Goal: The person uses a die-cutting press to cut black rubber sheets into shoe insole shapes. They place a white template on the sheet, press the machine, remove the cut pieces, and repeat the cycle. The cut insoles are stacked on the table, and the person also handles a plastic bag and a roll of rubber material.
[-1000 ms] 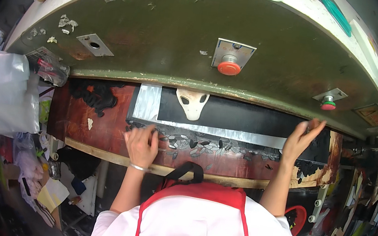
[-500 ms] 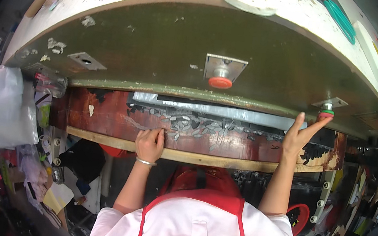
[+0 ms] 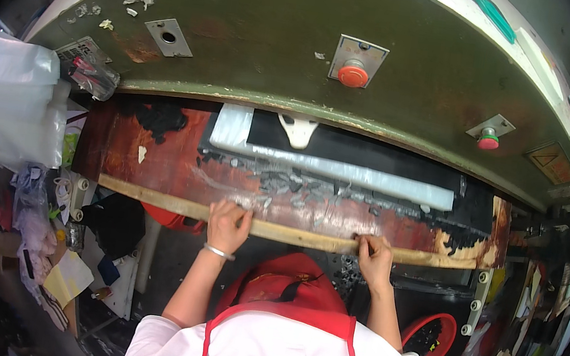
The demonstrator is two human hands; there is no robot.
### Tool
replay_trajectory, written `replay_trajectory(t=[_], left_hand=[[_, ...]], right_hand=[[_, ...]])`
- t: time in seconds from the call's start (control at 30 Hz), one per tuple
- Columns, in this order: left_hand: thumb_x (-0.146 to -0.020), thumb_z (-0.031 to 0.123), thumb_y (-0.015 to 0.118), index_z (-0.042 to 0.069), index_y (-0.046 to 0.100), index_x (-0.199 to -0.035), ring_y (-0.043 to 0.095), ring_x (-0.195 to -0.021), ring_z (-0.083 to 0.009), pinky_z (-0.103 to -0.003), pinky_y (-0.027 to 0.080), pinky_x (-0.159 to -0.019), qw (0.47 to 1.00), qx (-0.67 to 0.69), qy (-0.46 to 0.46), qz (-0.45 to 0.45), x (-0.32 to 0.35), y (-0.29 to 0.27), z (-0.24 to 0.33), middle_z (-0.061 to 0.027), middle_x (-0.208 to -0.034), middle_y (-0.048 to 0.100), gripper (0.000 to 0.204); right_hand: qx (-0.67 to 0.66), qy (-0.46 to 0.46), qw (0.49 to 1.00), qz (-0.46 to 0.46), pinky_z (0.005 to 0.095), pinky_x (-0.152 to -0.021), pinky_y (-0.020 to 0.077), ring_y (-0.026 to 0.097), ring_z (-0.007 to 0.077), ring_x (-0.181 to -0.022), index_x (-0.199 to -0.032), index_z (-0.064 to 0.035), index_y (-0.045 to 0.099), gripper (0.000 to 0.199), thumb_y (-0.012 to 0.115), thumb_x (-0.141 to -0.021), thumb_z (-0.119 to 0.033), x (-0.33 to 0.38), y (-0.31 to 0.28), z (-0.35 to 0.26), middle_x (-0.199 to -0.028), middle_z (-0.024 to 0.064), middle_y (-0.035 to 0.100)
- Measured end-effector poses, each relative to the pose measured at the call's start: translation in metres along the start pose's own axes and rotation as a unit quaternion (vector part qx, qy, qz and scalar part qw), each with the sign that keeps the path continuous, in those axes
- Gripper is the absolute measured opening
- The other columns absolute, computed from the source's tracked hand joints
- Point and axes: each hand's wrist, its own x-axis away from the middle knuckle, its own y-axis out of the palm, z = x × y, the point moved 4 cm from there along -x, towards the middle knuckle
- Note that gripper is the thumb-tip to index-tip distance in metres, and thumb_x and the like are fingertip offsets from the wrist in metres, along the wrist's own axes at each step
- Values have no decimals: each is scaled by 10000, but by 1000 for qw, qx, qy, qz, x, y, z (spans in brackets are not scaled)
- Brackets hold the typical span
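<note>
I am grasping the wooden edge (image 3: 292,235) of the red board (image 3: 172,163) with my left grip (image 3: 227,222) and right grip (image 3: 376,253), both clenched on it.

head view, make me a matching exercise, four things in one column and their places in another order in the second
Things:
1. left hand
2. big round red push button
3. white plastic bag
4. red plastic basket

Places:
a. far left, beside the bench
b. on the pale wooden front edge of the bench
c. low right, under the bench
d. on the green machine panel

Pairs: 1-b, 2-d, 3-a, 4-c
</note>
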Motion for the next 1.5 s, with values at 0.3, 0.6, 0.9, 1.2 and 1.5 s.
replay_trajectory(t=[0.3,0.6,0.9,1.2,1.5], left_hand=[[-852,108,641,32,696,-899,613,-718,-328,-404,487,-658,992,86,-70,63,-6,-49,14,-148,-761,639,105],[-815,86,597,44,619,-1187,530,-763,-230,-357,391,-674,993,-119,17,1,18,-24,14,-55,-804,501,375],[-793,32,591,20,602,-1205,529,-744,-221,-349,399,-644,986,-154,55,-6,69,-43,28,-56,-807,503,412],[-787,9,581,-26,593,-1197,527,-740,-243,-361,417,-649,987,-148,64,-18,60,-40,24,-82,-804,492,412],[-806,36,599,54,608,-1208,572,-627,-283,-395,477,-583,989,-147,-31,-13,-11,-14,1,-96,-847,515,403]], right_hand=[[-43,-38,997,47,443,-1011,398,407,382,-1235,-1317,-42,492,746,812,-670,-231,-91,52,-93,-1314,238,475],[-102,-17,995,-8,539,-1062,316,255,481,-1310,-1418,-53,335,991,822,-555,-84,-27,102,-153,-1367,346,289],[-499,71,864,11,341,-961,455,554,255,-1144,-1428,-53,251,939,749,-644,87,10,24,-122,-1271,183,507],[-310,76,947,30,352,-977,447,534,250,-1143,-1343,-70,352,852,767,-606,34,27,-5,-96,-1252,145,478],[1,-59,996,68,556,-1067,292,241,532,-1299,-1410,-52,295,1005,835,-566,-137,-56,64,-81,-1359,375,264]])
